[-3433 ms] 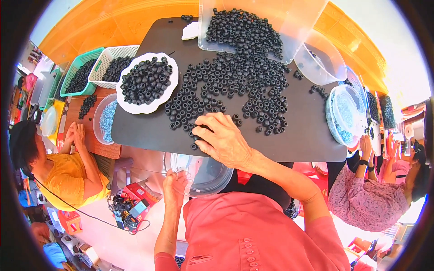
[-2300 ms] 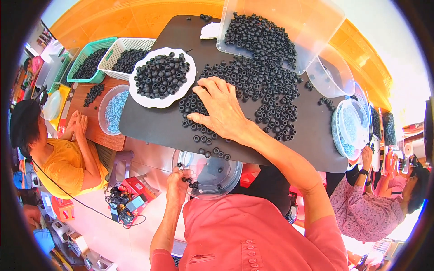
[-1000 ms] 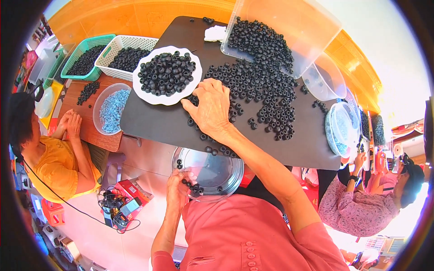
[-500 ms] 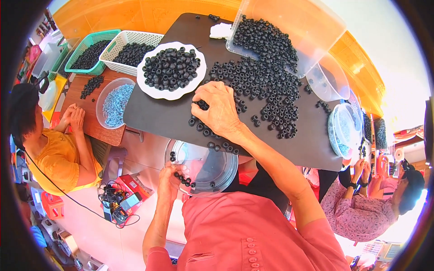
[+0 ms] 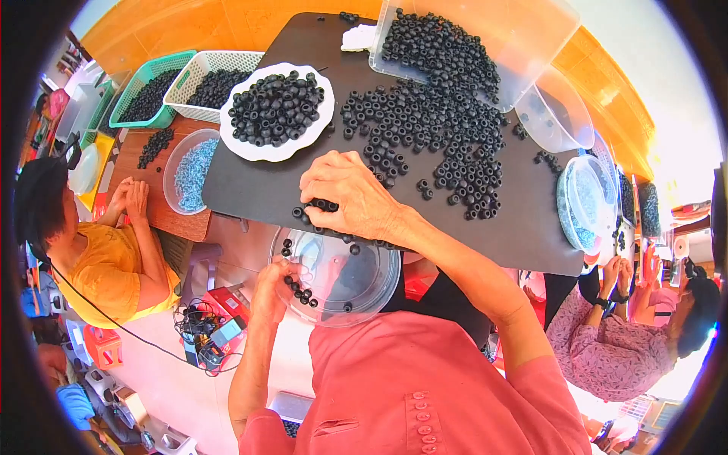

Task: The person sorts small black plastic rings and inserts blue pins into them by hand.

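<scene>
Below the front edge of the dark table (image 5: 527, 216), my left hand (image 5: 271, 287) grips the left side of a clear round plastic bowl (image 5: 373, 292). Several black beads lie in the bowl near my fingers. My right hand (image 5: 345, 193) is curled over a cluster of black beads (image 5: 322, 205) at the table's front edge, palm down, fingers bent round them. A few more beads sit beside and below it along the edge. Just beyond my right hand stands a white scalloped plate (image 5: 329, 97) heaped with black beads. To its right, loose black beads (image 5: 444, 121) spread across the tabletop.
A tipped clear bin (image 5: 523, 45) spills beads at the back. Green (image 5: 172, 114) and white (image 5: 201, 111) baskets of beads stand far left, with a tub of blue pieces (image 5: 195, 173). Lidded containers (image 5: 588, 205) are at right. A person in yellow (image 5: 125, 262) sits left; others sit right.
My right hand has drawn nearer and slightly left, bringing beads to the table's front edge. My left hand still holds the bowl, shifted a little to the left.
</scene>
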`<action>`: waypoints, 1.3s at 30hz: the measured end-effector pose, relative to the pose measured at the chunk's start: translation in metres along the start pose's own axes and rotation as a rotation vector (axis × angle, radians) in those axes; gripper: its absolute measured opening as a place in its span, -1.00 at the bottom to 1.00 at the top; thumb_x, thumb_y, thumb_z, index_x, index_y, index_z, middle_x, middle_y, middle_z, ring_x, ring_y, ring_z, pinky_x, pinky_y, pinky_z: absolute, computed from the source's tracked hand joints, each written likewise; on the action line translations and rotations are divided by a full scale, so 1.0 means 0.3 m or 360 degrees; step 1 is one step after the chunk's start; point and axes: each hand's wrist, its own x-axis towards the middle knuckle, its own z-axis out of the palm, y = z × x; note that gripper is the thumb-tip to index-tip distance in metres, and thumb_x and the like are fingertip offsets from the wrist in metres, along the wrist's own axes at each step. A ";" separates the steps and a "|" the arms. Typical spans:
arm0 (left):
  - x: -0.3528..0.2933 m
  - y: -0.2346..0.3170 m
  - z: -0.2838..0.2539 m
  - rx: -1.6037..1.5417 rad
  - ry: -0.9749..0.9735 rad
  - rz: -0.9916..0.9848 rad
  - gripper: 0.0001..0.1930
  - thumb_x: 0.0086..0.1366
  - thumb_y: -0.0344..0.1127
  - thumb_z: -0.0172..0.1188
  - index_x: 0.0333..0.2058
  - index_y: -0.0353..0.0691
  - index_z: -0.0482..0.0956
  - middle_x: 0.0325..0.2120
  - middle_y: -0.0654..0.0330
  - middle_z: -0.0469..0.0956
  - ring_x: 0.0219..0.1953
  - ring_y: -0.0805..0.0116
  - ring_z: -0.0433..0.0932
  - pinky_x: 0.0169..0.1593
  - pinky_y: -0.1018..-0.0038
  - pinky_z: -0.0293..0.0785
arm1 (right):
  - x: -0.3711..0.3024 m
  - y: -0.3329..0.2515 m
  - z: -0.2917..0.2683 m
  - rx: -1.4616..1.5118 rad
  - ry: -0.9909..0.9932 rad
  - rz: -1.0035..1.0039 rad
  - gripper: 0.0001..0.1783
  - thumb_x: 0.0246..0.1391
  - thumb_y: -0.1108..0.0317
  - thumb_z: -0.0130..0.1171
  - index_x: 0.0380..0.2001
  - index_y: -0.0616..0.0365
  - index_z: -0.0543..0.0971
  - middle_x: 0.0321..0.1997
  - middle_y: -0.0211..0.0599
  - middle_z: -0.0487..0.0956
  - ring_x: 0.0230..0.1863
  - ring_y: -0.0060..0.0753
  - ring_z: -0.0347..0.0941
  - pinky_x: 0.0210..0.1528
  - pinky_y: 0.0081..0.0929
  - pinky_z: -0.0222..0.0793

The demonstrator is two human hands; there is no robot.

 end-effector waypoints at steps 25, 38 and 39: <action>0.020 0.111 0.046 0.0218 -0.0098 -0.0122 -0.70 0.18 -0.17 0.15 -0.29 -0.34 0.51 -0.37 0.14 0.53 -0.32 0.33 0.49 -0.21 0.37 0.44 | -0.043 -0.100 -0.001 0.0467 -0.0344 -0.0218 -0.79 -0.04 0.30 0.26 -0.31 0.12 0.57 -0.10 -0.31 0.50 0.00 -0.25 0.40 0.09 -0.19 0.20; 0.026 0.094 0.050 0.0314 -0.0096 -0.0149 -0.64 0.20 -0.11 0.16 -0.18 -0.29 0.49 -0.31 0.05 0.56 -0.26 0.22 0.55 -0.16 0.27 0.51 | -0.085 0.105 -0.142 0.0042 0.0396 0.0254 -0.81 0.08 0.47 0.11 -0.20 0.17 0.54 -0.12 -0.24 0.53 -0.02 -0.15 0.39 0.05 -0.25 0.24; 0.026 0.101 0.060 0.0361 -0.0097 -0.0171 -0.64 0.20 -0.11 0.16 -0.19 -0.29 0.49 -0.32 0.06 0.57 -0.26 0.23 0.55 -0.16 0.28 0.51 | -0.089 0.107 -0.134 0.0043 0.0396 0.0255 -0.81 0.08 0.47 0.11 -0.20 0.17 0.54 -0.12 -0.24 0.53 -0.02 -0.15 0.39 0.05 -0.25 0.24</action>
